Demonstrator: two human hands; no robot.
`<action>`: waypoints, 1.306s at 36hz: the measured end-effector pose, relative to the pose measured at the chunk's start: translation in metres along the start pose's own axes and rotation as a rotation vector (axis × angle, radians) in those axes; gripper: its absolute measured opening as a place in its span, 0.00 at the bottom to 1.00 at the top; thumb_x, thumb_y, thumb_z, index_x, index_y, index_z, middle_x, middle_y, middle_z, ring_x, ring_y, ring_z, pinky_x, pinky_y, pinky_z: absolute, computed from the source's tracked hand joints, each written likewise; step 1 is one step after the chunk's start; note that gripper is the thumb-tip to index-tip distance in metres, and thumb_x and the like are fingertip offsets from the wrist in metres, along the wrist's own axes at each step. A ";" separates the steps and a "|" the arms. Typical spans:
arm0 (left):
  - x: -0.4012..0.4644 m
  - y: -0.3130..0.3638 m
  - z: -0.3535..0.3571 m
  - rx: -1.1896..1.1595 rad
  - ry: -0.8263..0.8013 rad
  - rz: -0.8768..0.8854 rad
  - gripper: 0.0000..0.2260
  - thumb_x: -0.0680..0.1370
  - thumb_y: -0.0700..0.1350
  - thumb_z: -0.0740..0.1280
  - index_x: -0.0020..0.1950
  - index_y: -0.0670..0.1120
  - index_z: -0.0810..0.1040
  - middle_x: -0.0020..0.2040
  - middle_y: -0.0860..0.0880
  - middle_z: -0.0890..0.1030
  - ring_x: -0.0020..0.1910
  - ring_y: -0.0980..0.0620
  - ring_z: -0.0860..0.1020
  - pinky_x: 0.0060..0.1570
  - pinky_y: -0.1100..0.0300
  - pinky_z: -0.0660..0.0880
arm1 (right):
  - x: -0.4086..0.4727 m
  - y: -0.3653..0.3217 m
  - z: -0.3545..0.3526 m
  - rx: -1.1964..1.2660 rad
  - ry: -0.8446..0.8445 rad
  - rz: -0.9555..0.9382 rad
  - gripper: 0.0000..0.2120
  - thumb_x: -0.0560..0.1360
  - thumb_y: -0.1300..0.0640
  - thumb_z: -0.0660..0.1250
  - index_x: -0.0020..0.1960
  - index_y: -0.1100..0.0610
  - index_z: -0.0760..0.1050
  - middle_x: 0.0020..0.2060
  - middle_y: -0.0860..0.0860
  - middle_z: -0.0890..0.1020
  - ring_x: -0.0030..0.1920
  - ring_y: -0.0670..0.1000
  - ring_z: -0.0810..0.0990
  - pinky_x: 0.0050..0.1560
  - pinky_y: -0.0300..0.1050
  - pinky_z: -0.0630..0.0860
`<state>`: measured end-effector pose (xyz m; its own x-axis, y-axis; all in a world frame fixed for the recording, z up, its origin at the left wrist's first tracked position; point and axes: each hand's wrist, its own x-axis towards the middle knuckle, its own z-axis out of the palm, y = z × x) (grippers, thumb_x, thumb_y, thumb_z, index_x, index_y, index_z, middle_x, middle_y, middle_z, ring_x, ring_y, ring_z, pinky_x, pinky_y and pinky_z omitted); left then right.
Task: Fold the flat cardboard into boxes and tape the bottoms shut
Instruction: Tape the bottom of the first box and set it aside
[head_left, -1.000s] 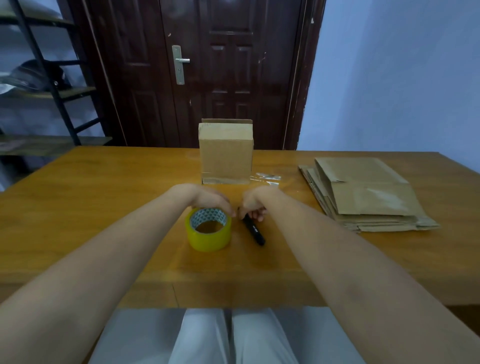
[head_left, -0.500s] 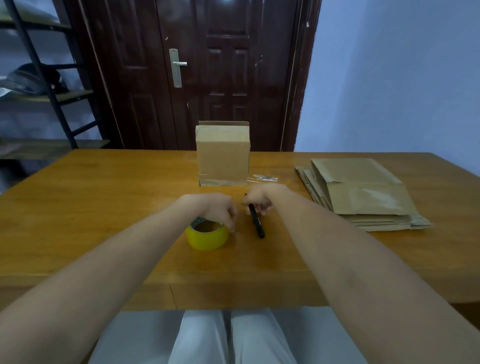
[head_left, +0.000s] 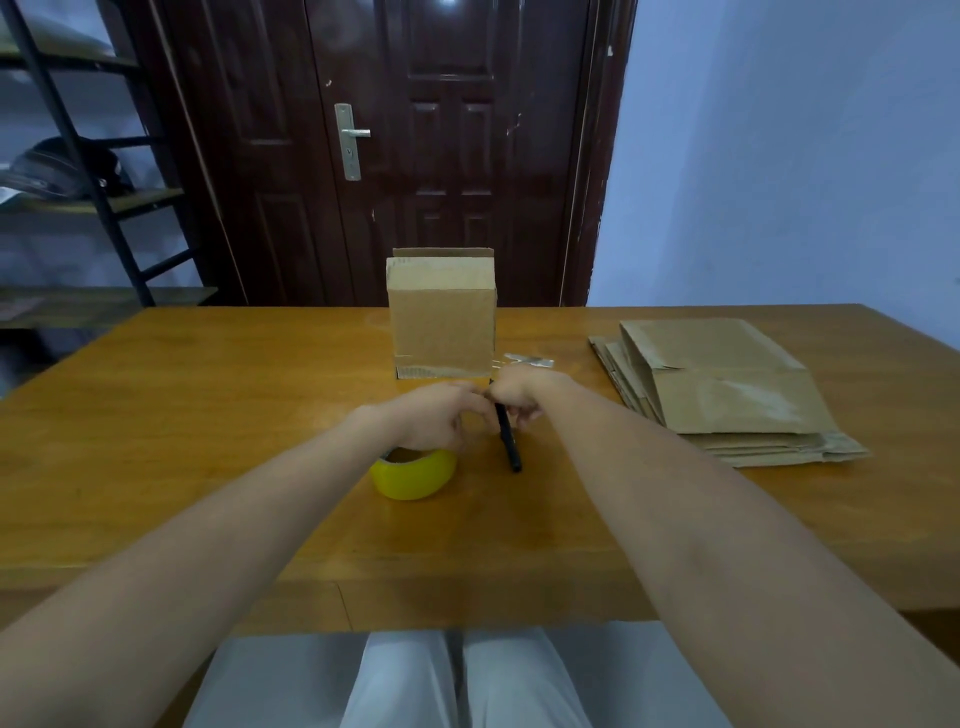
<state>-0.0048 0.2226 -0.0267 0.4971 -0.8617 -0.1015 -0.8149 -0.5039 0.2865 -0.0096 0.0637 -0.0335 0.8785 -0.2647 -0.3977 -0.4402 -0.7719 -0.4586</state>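
On the wooden surface (head_left: 208, 415), a folded cardboard box (head_left: 441, 317) stands upright at 12 o'clock, tape showing along its lower edge. A stack of flat cardboard (head_left: 727, 395) lies at 2 o'clock, well apart from the box. Near the centre sits a yellow tape roll (head_left: 415, 475), lying flat on its side.

The left hand (head_left: 436, 415) hovers just above the far rim of the roll, its fingers curled, and its fingertips meet those of the right hand; whether its grip closes on anything cannot be told (the fingertips are hidden by the hand itself). The right hand (head_left: 519, 395), at 1 o'clock from the roll, has its grip pinching the upper end of a black pen (head_left: 506, 436), which slants down toward 5 o'clock, its lower tip near or on the surface just beside the roll.

A small crumpled scrap of clear tape (head_left: 530, 359) lies beside the box's lower right corner. Behind the surface stands a dark door (head_left: 441, 156), and a shelf rack (head_left: 78, 197) at 10 o'clock.
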 end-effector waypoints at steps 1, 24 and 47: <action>-0.001 0.000 0.001 -0.028 0.016 -0.001 0.20 0.74 0.33 0.67 0.63 0.50 0.77 0.63 0.50 0.70 0.49 0.53 0.75 0.52 0.58 0.75 | 0.001 0.000 -0.001 0.006 0.008 -0.004 0.12 0.79 0.51 0.60 0.45 0.60 0.73 0.40 0.56 0.76 0.29 0.51 0.74 0.27 0.38 0.71; 0.010 0.004 0.017 -0.177 0.141 -0.079 0.30 0.74 0.32 0.66 0.70 0.55 0.65 0.56 0.53 0.72 0.46 0.51 0.78 0.48 0.53 0.79 | 0.009 0.012 -0.009 -0.037 0.057 -0.022 0.07 0.79 0.55 0.58 0.50 0.59 0.70 0.40 0.55 0.74 0.34 0.51 0.77 0.32 0.42 0.74; 0.022 0.010 0.035 -0.094 0.194 -0.094 0.08 0.71 0.34 0.67 0.43 0.45 0.72 0.45 0.47 0.75 0.44 0.48 0.75 0.45 0.53 0.76 | 0.010 0.029 -0.018 0.007 0.119 -0.019 0.12 0.80 0.49 0.57 0.53 0.58 0.68 0.39 0.54 0.73 0.35 0.51 0.76 0.31 0.40 0.72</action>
<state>-0.0125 0.1962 -0.0594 0.6250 -0.7790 0.0503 -0.7354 -0.5659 0.3728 -0.0106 0.0280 -0.0362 0.9025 -0.3170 -0.2914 -0.4239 -0.7735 -0.4713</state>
